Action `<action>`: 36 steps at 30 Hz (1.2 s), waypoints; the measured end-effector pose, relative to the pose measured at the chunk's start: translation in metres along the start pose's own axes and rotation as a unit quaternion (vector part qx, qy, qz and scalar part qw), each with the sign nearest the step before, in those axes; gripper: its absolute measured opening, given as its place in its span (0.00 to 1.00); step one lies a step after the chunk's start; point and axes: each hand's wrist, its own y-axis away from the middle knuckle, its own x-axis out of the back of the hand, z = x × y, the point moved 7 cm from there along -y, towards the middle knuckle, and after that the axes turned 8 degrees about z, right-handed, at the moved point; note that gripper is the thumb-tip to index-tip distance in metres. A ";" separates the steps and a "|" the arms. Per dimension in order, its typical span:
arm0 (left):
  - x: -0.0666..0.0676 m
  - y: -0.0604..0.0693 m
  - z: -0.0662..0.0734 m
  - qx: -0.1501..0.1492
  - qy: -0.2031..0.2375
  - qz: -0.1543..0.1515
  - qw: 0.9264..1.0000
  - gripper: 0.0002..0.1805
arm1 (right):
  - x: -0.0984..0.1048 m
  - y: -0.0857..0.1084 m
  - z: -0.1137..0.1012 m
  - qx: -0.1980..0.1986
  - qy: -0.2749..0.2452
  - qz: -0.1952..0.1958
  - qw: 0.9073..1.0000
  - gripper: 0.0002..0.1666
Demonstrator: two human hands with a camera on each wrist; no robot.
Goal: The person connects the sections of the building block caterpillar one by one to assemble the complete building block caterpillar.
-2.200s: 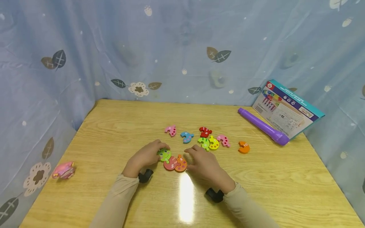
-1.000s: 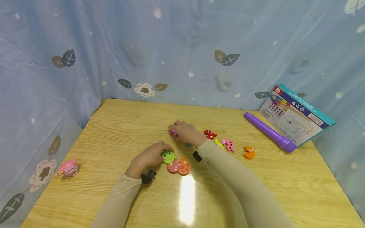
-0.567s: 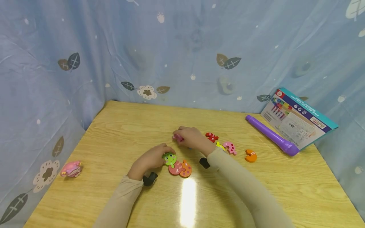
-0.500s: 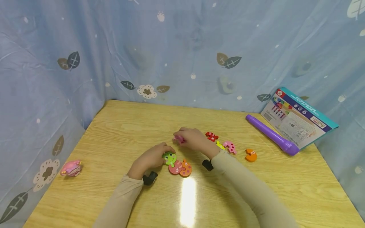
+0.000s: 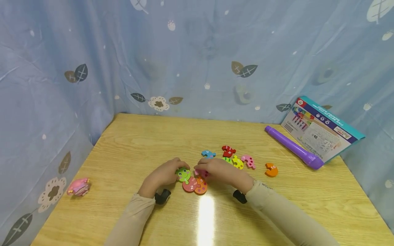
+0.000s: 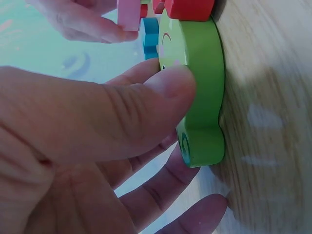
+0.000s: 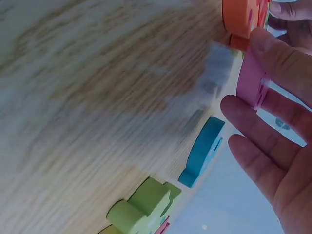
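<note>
From the head we look forward and down across the table [image 5: 147, 136], while both close, tilted wrist views share the pink piece [image 6: 128, 14].

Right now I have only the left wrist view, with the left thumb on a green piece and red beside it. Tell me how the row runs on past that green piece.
Observer: In the head view, the green piece joins a red piece marked 2, and an orange piece marked 3 interlocks on its right.
Operator: Place the right hand's pink piece for me.
Observer: The right wrist view shows the right hand holding the pink piece close by the orange piece marked 3; I can't tell whether they touch.
Operator: Name the piece farthest right.
Observer: An orange piece marked 10, lying apart from the others.
</note>
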 end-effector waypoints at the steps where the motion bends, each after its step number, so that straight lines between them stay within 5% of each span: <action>1: -0.001 0.000 0.000 -0.001 0.002 0.002 1.000 0.24 | -0.002 0.000 -0.001 0.000 -0.004 -0.007 1.000 0.18; 10: -0.004 0.002 -0.001 -0.009 0.012 0.005 1.000 0.23 | -0.007 -0.003 -0.005 0.017 -0.003 -0.063 0.998 0.20; 18: -0.003 0.000 -0.002 -0.009 0.008 0.000 1.000 0.24 | -0.006 -0.004 -0.010 0.055 0.037 -0.058 0.996 0.18; 36: 0.001 -0.001 -0.001 -0.004 0.009 0.000 1.000 0.24 | -0.011 -0.005 -0.011 0.066 0.104 -0.068 0.990 0.16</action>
